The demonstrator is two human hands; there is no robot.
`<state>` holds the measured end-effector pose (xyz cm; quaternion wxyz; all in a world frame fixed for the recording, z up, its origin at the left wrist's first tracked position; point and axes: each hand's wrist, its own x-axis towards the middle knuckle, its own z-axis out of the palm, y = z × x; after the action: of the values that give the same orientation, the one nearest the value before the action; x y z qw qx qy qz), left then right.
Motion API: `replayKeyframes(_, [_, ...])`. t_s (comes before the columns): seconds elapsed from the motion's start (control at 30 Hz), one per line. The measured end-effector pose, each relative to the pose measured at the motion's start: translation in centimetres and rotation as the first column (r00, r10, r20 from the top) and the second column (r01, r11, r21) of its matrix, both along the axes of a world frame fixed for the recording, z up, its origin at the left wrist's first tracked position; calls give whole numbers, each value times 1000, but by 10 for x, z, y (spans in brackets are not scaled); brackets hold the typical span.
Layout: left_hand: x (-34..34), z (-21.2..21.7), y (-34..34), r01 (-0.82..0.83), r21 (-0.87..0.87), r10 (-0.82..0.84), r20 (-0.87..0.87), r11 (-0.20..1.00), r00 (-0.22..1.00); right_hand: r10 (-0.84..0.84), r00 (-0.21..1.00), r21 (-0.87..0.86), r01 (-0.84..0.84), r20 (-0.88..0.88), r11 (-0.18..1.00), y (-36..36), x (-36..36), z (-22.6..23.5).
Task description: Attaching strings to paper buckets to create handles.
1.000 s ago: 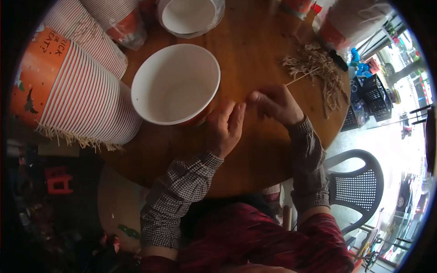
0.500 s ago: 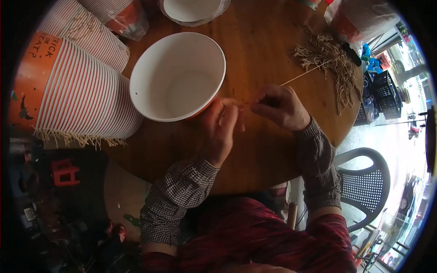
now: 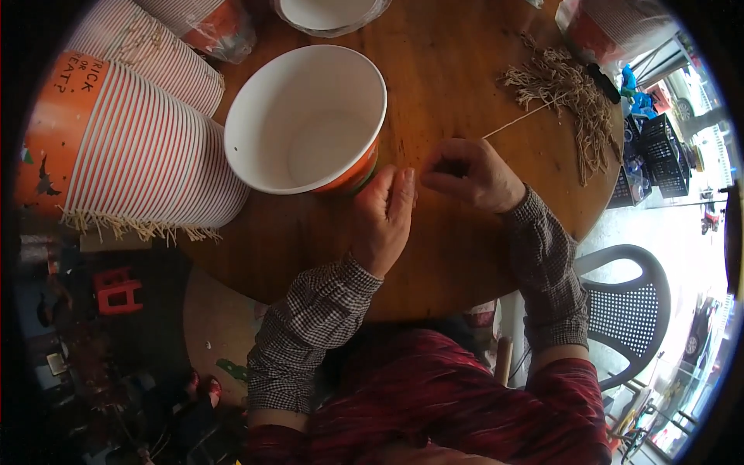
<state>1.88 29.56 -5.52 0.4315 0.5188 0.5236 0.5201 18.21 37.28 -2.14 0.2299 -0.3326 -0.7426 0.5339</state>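
While a thin straw strand [image 3: 518, 122] is pinched by the closed right hand [image 3: 470, 174], the open left hand [image 3: 385, 219] is laid vs the paper bowl [image 3: 306, 118]; threading step judged underway, steady aim at rim needed

Lots of orange, red stripes and brown wood here

The bowl [image 3: 306, 116] is white inside, orange outside with a green band; the stacked cups [image 3: 147, 159] have red and white stripes and orange bottoms. Counter [image 3: 457, 70] is warm brown wood, the straw pile [image 3: 570, 93] tan, sleeves [image 3: 322, 325] a small black-and-white check.
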Motion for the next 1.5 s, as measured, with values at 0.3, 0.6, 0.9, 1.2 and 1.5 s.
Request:
replayKeyframes(0.3, [4, -8, 3, -25, 130, 26, -5, 991, 1000, -51, 999, 47, 51, -10, 998, 1, 3, -1])
replayKeyframes(0.6, [-1, 2, -15, -36, 277, 58, -73, 960, 996, 68, 981, -2, -70, -184, 998, -9, -2, 4])
replayKeyframes(0.9, [-34, 4, -100, -121, 491, 393, -500, 863, 772, 337, 898, 159, -302, -284, 940, -58, -39, -16])
replayKeyframes(1.2, [-32, 53, -38, 286, 701, 480, -675, 653, 559, -22, 811, -361, -235, -584, 903, -38, -18, 3])
replayKeyframes(1.5, [-20, 96, 13, -74, 284, 292, -901, 956, 322, -416, 631, -429, 143, -655, 892, 8, -34, 7])
